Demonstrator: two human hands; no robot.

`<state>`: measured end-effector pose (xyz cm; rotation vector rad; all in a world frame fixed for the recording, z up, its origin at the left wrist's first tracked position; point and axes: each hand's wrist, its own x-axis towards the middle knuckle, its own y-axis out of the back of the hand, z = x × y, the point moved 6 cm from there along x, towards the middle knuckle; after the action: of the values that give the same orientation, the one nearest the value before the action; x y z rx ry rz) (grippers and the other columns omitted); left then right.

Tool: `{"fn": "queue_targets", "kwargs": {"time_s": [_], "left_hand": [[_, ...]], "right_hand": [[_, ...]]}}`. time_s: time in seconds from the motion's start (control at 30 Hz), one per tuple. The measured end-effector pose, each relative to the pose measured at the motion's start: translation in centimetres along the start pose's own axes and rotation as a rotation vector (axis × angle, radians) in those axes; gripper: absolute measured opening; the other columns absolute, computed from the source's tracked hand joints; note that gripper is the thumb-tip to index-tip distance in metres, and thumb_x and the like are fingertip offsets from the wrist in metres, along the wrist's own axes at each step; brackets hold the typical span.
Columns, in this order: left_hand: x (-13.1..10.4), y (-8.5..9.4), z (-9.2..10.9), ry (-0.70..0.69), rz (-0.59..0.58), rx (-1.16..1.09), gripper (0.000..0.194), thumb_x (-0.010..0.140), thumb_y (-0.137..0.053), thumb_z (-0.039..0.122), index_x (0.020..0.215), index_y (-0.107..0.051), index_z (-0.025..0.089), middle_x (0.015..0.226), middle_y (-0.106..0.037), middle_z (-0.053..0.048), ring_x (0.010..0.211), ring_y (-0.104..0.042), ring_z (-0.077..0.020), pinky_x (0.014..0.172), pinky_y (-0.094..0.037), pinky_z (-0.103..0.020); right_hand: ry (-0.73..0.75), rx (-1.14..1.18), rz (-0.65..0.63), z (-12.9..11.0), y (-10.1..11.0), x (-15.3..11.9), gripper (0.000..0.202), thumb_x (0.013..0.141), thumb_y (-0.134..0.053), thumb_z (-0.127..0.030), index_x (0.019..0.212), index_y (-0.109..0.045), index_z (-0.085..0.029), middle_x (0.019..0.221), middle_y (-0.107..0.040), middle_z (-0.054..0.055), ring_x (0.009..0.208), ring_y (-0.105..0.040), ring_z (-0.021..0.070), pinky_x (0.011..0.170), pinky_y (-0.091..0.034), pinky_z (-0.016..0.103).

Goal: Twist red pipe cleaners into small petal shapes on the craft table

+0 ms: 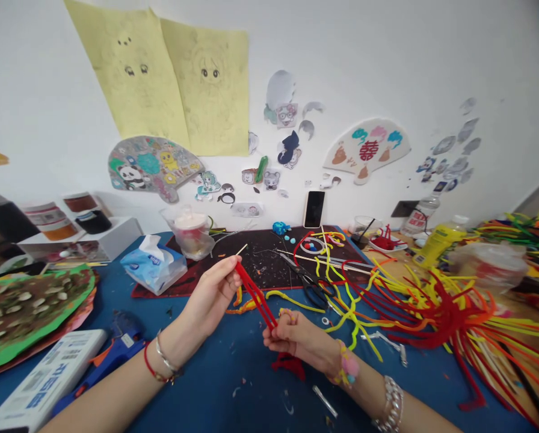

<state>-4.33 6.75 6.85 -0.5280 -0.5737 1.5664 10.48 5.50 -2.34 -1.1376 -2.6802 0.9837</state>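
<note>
A red pipe cleaner (257, 296), folded into several strands side by side, stretches at a slant between my two hands. My left hand (213, 294) pinches its upper end, where a thin pale tip sticks out above the fingers. Its lower end is gripped by the closed fingers of my right hand (292, 334). Just below my right hand, a red piece (289, 364) shows over the blue table surface (233, 385). Yellow and orange pipe cleaners (246, 305) lie behind the held strands.
Black-handled scissors (312, 288) lie on the dark mat (255, 273). Red, yellow and orange pipe cleaners (445, 319) spread across the right. A tissue pack (154, 267), a blue glue gun (125, 340) and a white box (48, 379) are on the left. A phone (314, 209) leans on the wall.
</note>
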Motion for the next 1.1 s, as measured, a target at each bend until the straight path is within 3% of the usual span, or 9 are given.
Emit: {"fn": "queue_targets", "kwargs": {"time_s": [0.23, 0.43, 0.57, 0.73, 0.83, 1.0, 1.1], "left_hand": [[-0.1, 0.1, -0.5, 0.036, 0.059, -0.048, 0.006, 0.073, -0.061, 0.015, 0.079, -0.064, 0.014, 0.074, -0.064, -0.001, 0.071, -0.062, -0.0105, 0.068, -0.052, -0.020], [-0.1, 0.0, -0.2, 0.028, 0.049, -0.025, 0.006, 0.076, -0.059, 0.014, 0.080, -0.063, 0.014, 0.075, -0.065, -0.001, 0.070, -0.064, -0.0106, 0.066, -0.053, -0.019], [-0.1, 0.2, 0.6, -0.099, 0.089, 0.052, 0.006, 0.070, -0.066, 0.017, 0.075, -0.064, 0.014, 0.076, -0.065, 0.000, 0.073, -0.063, -0.0121, 0.069, -0.052, -0.020], [0.0, 0.5, 1.8, -0.260, 0.113, 0.338, 0.015, 0.066, -0.069, 0.023, 0.077, -0.066, 0.012, 0.077, -0.065, -0.002, 0.071, -0.060, -0.0106, 0.063, -0.049, -0.017], [0.3, 0.7, 1.8, -0.214, 0.104, 0.325, 0.014, 0.068, -0.068, 0.022, 0.077, -0.067, 0.012, 0.076, -0.064, -0.001, 0.064, -0.057, -0.0077, 0.058, -0.048, -0.016], [0.8, 0.9, 0.9, -0.050, 0.083, 0.095, 0.005, 0.073, -0.061, 0.014, 0.078, -0.064, 0.013, 0.081, -0.065, -0.002, 0.075, -0.062, -0.0123, 0.073, -0.051, -0.023], [0.6, 0.4, 0.5, -0.002, 0.057, -0.003, 0.006, 0.078, -0.056, 0.014, 0.078, -0.061, 0.013, 0.080, -0.065, -0.003, 0.076, -0.063, -0.0134, 0.073, -0.053, -0.024]], "right_hand": [[0.042, -0.020, 0.081, 0.0, 0.4, 0.1, 0.022, 0.062, -0.074, -0.021, 0.062, -0.055, -0.011, 0.072, -0.067, 0.003, 0.066, -0.064, 0.0094, 0.066, -0.051, 0.020], [0.097, -0.046, 0.121, -0.6, 0.1, 0.0, 0.022, 0.061, -0.075, -0.023, 0.065, -0.057, -0.011, 0.070, -0.067, 0.002, 0.063, -0.064, 0.0093, 0.063, -0.052, 0.019], [0.124, -0.056, 0.157, -0.9, -0.2, -0.2, 0.023, 0.061, -0.075, -0.023, 0.065, -0.056, -0.011, 0.067, -0.068, 0.002, 0.060, -0.064, 0.0093, 0.059, -0.052, 0.018], [0.106, -0.108, 0.121, -0.8, -0.7, -0.4, 0.026, 0.059, -0.076, -0.023, 0.062, -0.054, -0.011, 0.064, -0.068, 0.004, 0.054, -0.065, 0.0119, 0.055, -0.052, 0.020], [0.114, -0.106, 0.125, -0.9, -0.8, -0.5, 0.026, 0.059, -0.076, -0.023, 0.062, -0.053, -0.011, 0.064, -0.068, 0.003, 0.055, -0.065, 0.0112, 0.055, -0.052, 0.019], [0.133, -0.083, 0.146, -1.3, -0.5, -0.6, 0.026, 0.060, -0.075, -0.023, 0.065, -0.052, -0.013, 0.065, -0.068, 0.002, 0.055, -0.065, 0.0101, 0.055, -0.052, 0.018], [0.143, -0.082, 0.148, -1.4, -0.4, -0.6, 0.027, 0.061, -0.075, -0.023, 0.065, -0.050, -0.013, 0.064, -0.067, 0.001, 0.054, -0.064, 0.0099, 0.054, -0.052, 0.017]]}}
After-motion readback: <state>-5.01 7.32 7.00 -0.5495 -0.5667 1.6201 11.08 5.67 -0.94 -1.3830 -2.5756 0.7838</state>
